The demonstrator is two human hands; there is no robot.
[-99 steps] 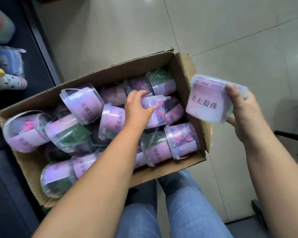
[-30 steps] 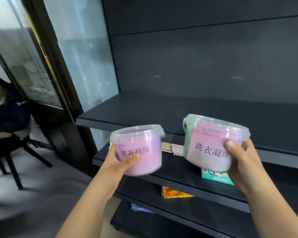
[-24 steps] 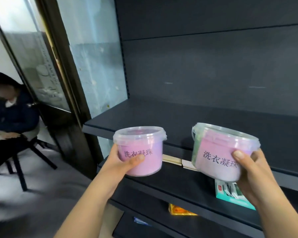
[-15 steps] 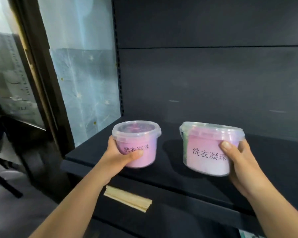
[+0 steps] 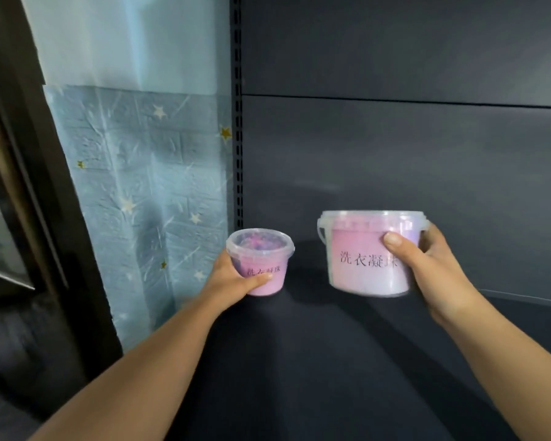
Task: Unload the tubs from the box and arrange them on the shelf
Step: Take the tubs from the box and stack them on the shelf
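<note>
A person's left hand (image 5: pixel 233 281) wraps around the lower side of a small pink-labelled tub (image 5: pixel 261 262), thumb across the front over its printed Chinese characters, fingers hidden behind it. The right hand (image 5: pixel 427 268) grips a second pink-labelled tub (image 5: pixel 363 253) from its right side, thumb pressed on the label just under the clear lid, the other fingers curled round the back. Both tubs stand upright with their lids on. The left one sits low at the back left corner of a dark shelf (image 5: pixel 299 361); whether its base touches the board cannot be told. The right one is held clear above the shelf surface, nearer the camera, its lower edge blurred. Both bare forearms reach in over the front of the shelf. Behind the tubs rises the unit's dark back panel (image 5: pixel 395 154), edged on the left by a slotted upright (image 5: pixel 237 122). Left of that hangs pale blue star-patterned wall covering (image 5: pixel 140 186), then a dark door frame (image 5: pixel 29 186).
</note>
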